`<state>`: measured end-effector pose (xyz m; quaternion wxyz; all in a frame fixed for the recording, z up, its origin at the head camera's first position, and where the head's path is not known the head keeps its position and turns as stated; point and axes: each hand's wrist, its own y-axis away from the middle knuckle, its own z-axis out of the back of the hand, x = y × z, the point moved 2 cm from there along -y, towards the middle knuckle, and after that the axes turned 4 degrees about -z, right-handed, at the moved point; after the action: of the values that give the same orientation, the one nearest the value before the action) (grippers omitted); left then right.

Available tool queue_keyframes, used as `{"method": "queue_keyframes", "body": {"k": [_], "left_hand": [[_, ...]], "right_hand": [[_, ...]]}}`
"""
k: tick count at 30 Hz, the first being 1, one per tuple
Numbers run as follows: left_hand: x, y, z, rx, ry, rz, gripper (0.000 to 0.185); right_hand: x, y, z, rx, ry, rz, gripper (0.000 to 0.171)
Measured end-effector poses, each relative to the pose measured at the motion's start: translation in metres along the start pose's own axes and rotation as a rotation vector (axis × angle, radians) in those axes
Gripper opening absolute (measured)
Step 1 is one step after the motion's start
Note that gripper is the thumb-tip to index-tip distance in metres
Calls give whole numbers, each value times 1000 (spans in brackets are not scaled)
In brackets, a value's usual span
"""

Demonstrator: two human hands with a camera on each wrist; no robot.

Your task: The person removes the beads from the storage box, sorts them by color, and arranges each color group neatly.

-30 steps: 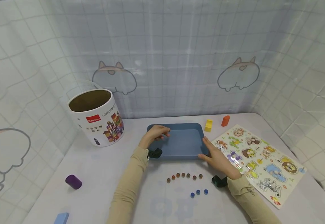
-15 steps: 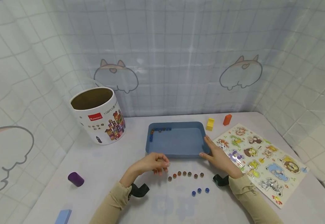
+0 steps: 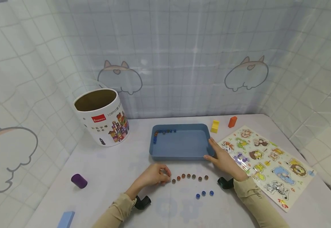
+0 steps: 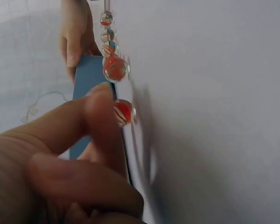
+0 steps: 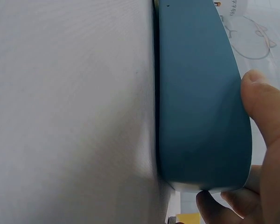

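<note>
Marbles already lining tray upper-left corner; six brown and three blue waiting lower centre. Left hand pinching at row's end, right hand flat against tray.

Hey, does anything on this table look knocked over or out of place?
Only loose blocks: a purple cylinder lies on its side at the left, a light blue block sits near the front edge. The blue tray sits flat; nothing is spilled.

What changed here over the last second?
The left hand drew back out of the blue tray and came down to the left end of the row of red marbles. The right hand stayed on the tray's right corner; the blue marbles stayed put.
</note>
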<state>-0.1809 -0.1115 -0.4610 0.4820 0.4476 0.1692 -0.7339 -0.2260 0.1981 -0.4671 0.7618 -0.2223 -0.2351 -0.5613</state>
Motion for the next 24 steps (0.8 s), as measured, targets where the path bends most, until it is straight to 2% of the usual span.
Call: {"method": "queue_keyframes", "body": {"k": [6,11,19,24], "left_hand": [[-11,1,-7,-41,-113,-16,18],[-17,1,-13,-63,-220,-17,13],[-11,-5,-11,-51,-136,-20,6],[-14,-8,-3,-25,-81,-3,11]], "right_hand": [[1,0,1,-1,4,-5,84],[2,0,1,9,-4,-11,84],[2,1,2,1,-5,-5,84],[2,1,2,1,-2,2,85]]}}
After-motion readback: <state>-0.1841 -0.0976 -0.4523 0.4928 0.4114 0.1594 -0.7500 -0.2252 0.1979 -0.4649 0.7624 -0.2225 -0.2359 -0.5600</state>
